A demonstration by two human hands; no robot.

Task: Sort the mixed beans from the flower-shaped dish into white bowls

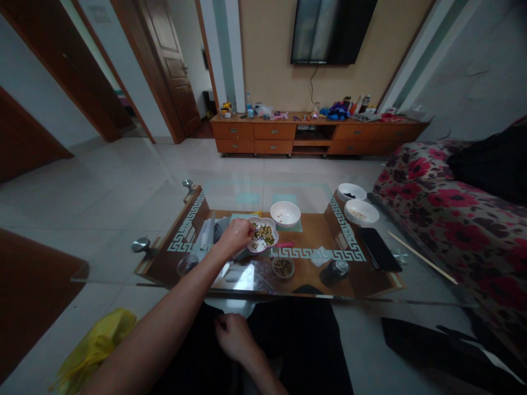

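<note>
My left hand (236, 236) reaches over the glass table to the left side of a flower-shaped dish (261, 246). Its fingers are pinched together just above mixed green, yellow and dark beans (263, 233); anything between them is too small to make out. Down by my lap, my right hand (234, 336) is curled closed, and its fingers hide whatever it may hold. Behind the dish stands a white bowl (285, 224) with a few small pieces inside. Nearer to me sits a small clear bowl (292, 270) of dark and pale beans.
A dark can (334, 272) and a black tablet-like device (379, 249) are on the right of the glass table (247, 286). Two white bowls (361, 219) stand at the far right corner, near a thin stick (422, 258). A yellow bag (99, 340) lies on the floor to the left.
</note>
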